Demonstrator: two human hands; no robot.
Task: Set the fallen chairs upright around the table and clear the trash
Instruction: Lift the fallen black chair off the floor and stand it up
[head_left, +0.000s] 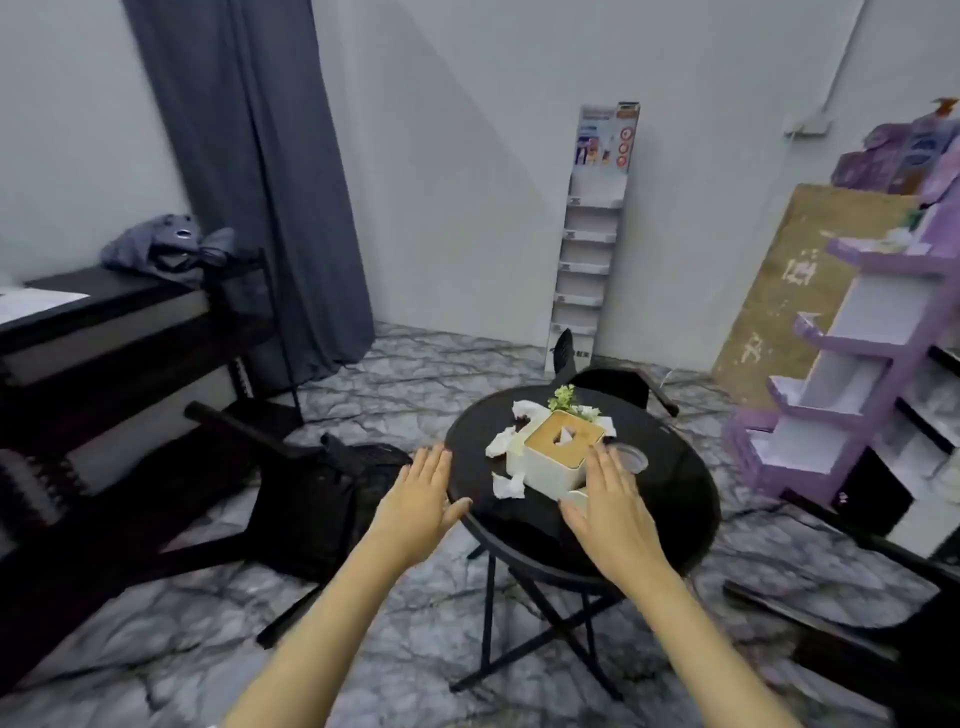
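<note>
Black desk (670, 499) carries crumpled tissues (506, 486); a chair (306, 499) lies fallen beside it; left grip (421, 499) and right grip (613, 514) hover flat, holding nothing

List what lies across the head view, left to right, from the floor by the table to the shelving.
Fallen chair → left hand → tissue box → purple shelf.

Black chair (306, 499) lies on its side on the floor, left of the round black table (675, 499). Crumpled white tissues (500, 442) litter the tabletop.
</note>
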